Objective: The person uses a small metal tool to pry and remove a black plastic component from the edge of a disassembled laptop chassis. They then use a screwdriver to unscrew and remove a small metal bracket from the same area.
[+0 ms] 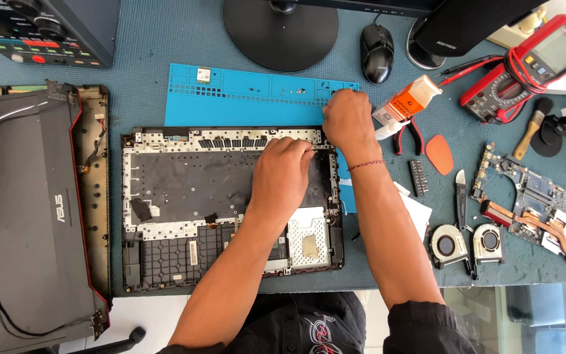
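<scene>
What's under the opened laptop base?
A blue silicone work mat lies under the grey laptop base, showing beyond its far edge and right side; the rest is covered.

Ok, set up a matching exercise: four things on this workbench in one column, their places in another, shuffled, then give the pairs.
Things:
1. black computer mouse
2. red handheld multimeter
3. pair of round black cooling fans
4. stripped grey laptop keyboard frame

Places:
A. far right corner of the desk
B. under the left hand
C. beside the round black monitor base
D. near edge, left of the green circuit board with copper pipes

Pairs: 1-C, 2-A, 3-D, 4-B
</scene>
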